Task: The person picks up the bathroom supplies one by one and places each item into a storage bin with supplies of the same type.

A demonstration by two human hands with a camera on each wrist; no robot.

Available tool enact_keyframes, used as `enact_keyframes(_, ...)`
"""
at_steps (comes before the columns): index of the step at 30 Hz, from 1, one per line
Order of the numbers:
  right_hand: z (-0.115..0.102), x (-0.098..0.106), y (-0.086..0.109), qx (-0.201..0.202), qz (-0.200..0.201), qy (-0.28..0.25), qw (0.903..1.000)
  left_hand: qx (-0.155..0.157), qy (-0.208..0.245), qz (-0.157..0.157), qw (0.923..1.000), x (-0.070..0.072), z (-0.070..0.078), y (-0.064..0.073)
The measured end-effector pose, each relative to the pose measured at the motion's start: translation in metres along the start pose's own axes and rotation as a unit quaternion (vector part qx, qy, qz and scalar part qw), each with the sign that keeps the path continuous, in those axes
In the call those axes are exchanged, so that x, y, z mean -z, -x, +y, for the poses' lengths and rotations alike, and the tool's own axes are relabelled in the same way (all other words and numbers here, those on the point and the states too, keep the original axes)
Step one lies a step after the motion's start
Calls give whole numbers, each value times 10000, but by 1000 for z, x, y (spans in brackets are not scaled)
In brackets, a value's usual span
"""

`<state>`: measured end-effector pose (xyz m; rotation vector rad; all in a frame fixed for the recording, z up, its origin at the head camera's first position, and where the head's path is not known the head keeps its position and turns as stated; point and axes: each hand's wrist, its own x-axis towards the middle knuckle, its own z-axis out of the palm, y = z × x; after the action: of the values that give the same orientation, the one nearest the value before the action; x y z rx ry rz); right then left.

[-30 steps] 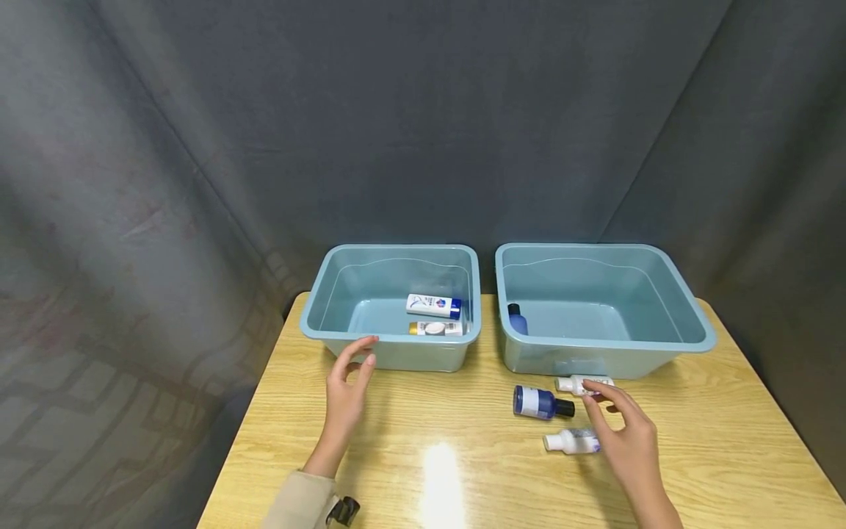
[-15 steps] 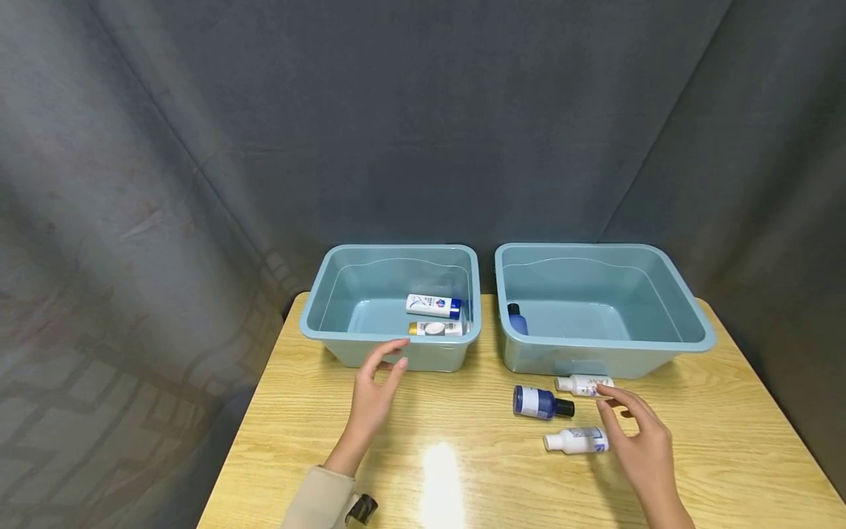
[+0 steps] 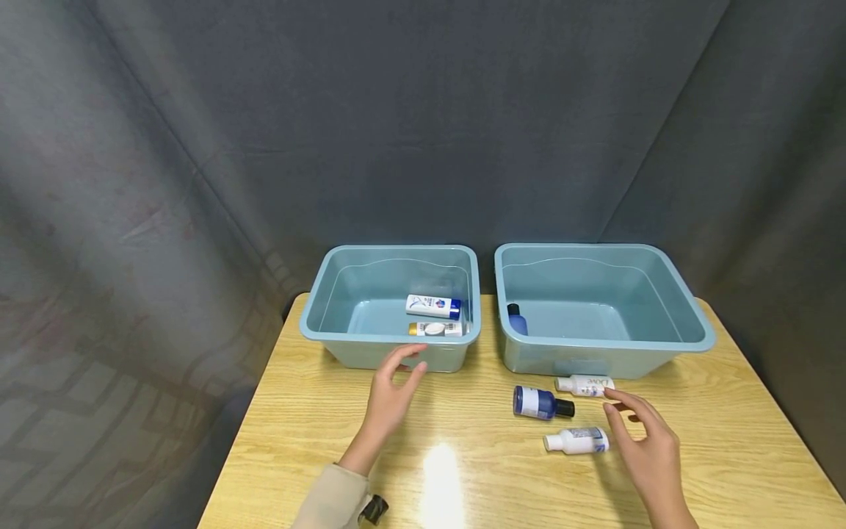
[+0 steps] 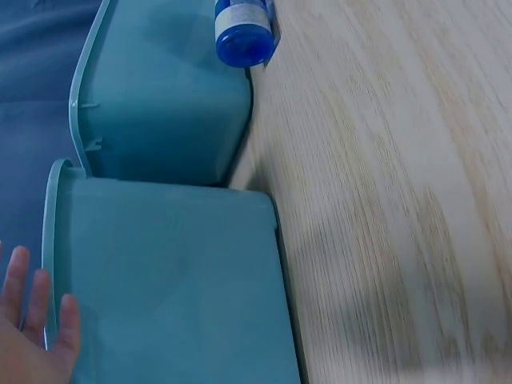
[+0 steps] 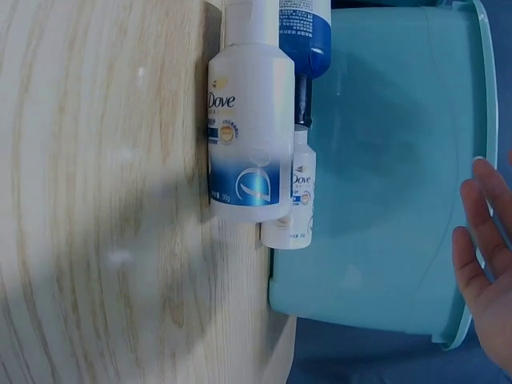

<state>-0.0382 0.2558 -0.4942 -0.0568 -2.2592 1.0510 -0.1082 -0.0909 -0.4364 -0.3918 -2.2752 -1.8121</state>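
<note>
My left hand (image 3: 390, 397) hovers before the front wall of the left blue-green bin (image 3: 390, 356), its fingers loosely curved and holding nothing. My right hand (image 3: 648, 448), also with nothing in it, hangs to the right of three bottles lying on the table. Nearest to it are a white bottle (image 3: 578, 441) and a smaller-looking white Dove bottle (image 3: 584, 386) beside the right bin (image 3: 661, 356). A dark blue bottle (image 3: 535, 402) with a black cap lies between them, slightly left. In the right wrist view the nearer white bottle (image 5: 252, 136) also reads Dove.
Inside the left bin lie a white bottle with a blue cap (image 3: 432, 306) and a white item with a yellow cap (image 3: 435, 328). A blue bottle (image 3: 518, 321) is in the right bin's left front corner. Grey curtain (image 3: 423, 132) hangs behind the wooden table (image 3: 489, 470).
My left hand has moved right along the left bin's front. My right hand has drawn right and slightly down, away from the bottles, which stay where they were.
</note>
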Motion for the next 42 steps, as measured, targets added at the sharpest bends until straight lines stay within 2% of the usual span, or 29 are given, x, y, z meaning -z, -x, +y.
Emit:
enact_keyframes(6, 2, 3, 1, -194, 42, 65, 9998, 55, -112, 19, 9999, -9, 6, -1)
enact_keyframes(14, 4, 6, 4, -524, -50, 342, 9980, 317, -118, -173, 9993, -21, 17, -6)
enact_keyframes(16, 5, 6, 5, -572, -67, 368, 9977, 353, -107, -235, 9990, -26, 15, -8)
enact_keyframes(22, 5, 8, 6, -615, -58, 378, 9974, 296, 108, -334, 9989, -44, -10, -13)
enact_keyframes(25, 6, 8, 6, -654, -74, 402, 9970, 224, 195, -414, 9987, -50, -15, -14)
enact_keyframes(31, 5, 7, 7, -603, -83, 382, 9974, 79, 213, -629, 9978, -61, -12, -14)
enact_keyframes(38, 6, 5, 9, -381, -37, 210, 9990, 317, -60, -829, 9960, -78, -10, -12)
enact_keyframes(42, 5, 4, 10, -369, -55, 211, 9991, 315, -218, -838, 9957, -87, -10, -12)
